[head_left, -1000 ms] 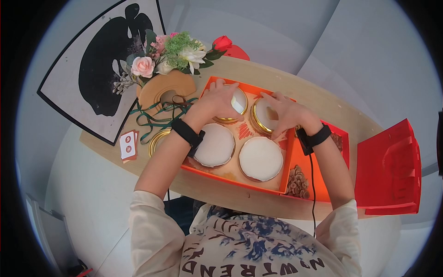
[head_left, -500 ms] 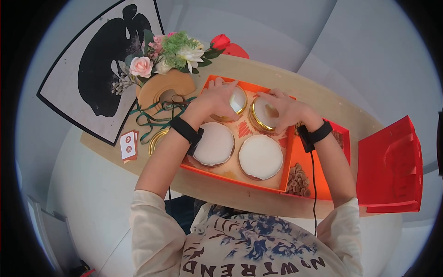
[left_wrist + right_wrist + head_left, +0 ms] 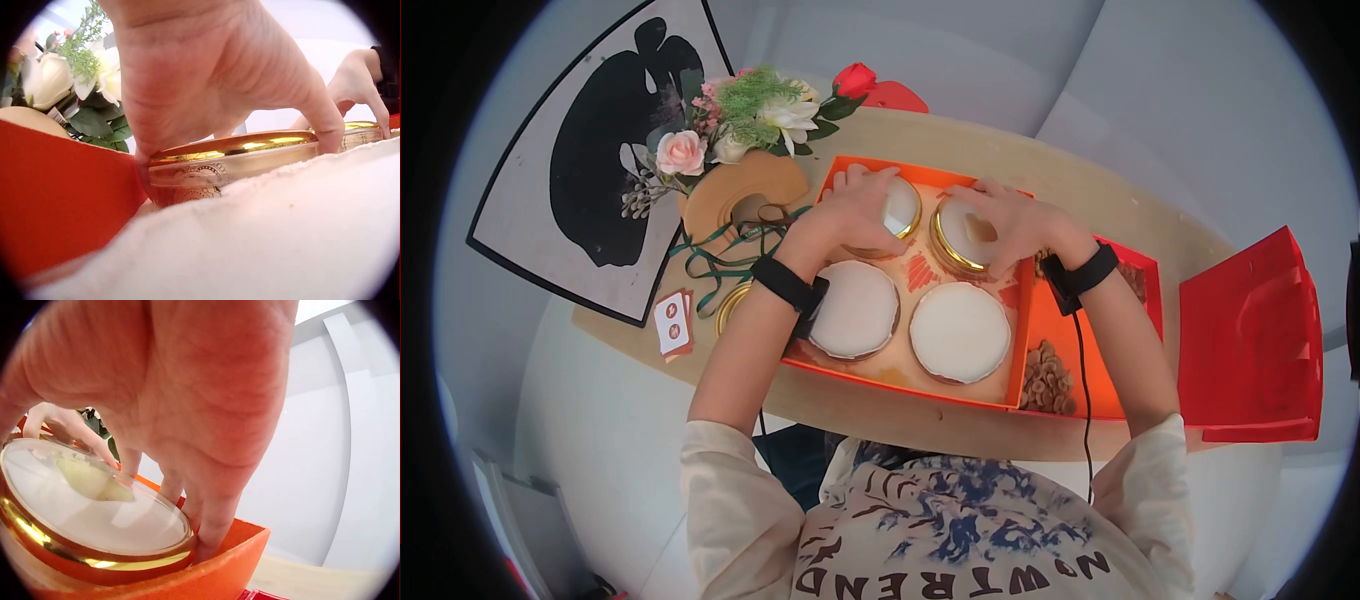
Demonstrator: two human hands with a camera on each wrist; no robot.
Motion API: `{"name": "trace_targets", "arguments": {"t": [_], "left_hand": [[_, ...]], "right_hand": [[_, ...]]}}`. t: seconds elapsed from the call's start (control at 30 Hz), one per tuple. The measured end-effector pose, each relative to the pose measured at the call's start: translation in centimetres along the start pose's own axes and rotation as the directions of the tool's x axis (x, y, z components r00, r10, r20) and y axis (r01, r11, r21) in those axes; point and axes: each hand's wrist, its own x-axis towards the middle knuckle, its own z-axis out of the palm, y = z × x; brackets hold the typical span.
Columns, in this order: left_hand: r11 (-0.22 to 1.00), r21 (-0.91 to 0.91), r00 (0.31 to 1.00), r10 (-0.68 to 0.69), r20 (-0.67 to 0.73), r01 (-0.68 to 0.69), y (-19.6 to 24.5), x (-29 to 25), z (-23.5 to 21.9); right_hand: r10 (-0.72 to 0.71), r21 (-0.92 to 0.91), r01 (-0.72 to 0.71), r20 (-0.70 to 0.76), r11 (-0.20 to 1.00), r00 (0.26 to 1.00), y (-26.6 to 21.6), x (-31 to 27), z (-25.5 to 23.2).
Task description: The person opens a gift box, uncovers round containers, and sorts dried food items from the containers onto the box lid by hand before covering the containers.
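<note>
My left hand (image 3: 855, 210) grips a round gold-rimmed tin (image 3: 904, 207) at the back left of a shallow orange box (image 3: 890, 386). The thumb and fingers are spread around its rim, and patterned sides show in the left wrist view. My right hand (image 3: 1020, 232) holds a second gold-rimmed tin (image 3: 94, 500) by its edge at the back right. Its pale top has a clear face, and it sits tilted, with fingertips down between it and the orange wall. In front lie two white round pads (image 3: 855, 310) with ragged edges, side by side in the box.
A narrow orange compartment on the right holds brown dried slices (image 3: 1048, 380). Farther right stands a red bag (image 3: 1250, 335). To the left are flowers (image 3: 770, 115), a tan arched stand (image 3: 745, 185), green ribbon (image 3: 710, 265), small cards (image 3: 672, 322) and a gold-rimmed round thing (image 3: 730, 308).
The head view has shifted slightly, so the table's things sit a little farther left and higher. Both hands keep their hold on the tins, with little movement.
</note>
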Motion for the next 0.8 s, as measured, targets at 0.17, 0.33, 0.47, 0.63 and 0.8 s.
{"name": "trace_targets", "arguments": {"t": [0.17, 0.33, 0.47, 0.63, 0.8], "left_hand": [[1.000, 0.012, 1.000, -0.023, 0.002, 0.023, 0.0, 0.1, 0.1], [1.000, 0.028, 1.000, -0.007, -0.006, 0.007, -0.2, 0.2, 0.2], [0.999, 0.028, 0.999, -0.034, 0.020, 0.033, 0.0, 0.2, 0.0], [0.999, 0.024, 0.999, -0.027, 0.022, 0.027, -0.1, 0.2, 0.1], [0.999, 0.027, 0.999, -0.034, 0.017, 0.033, 0.0, 0.1, 0.1]], "right_hand": [[-0.030, -0.022, 0.029, -0.032, 0.999, 0.999, 0.1, 0.0, 0.3], [0.006, -0.011, -0.006, 0.018, 1.000, 1.000, -0.6, -0.1, -0.3], [0.001, -0.033, -0.001, 0.001, 0.999, 1.000, -0.7, 0.0, -0.3], [0.008, -0.068, -0.008, 0.004, 0.998, 1.000, -0.5, 0.3, -0.2], [0.011, -0.078, -0.009, 0.016, 0.997, 1.000, -0.5, 0.4, -0.3]]}}
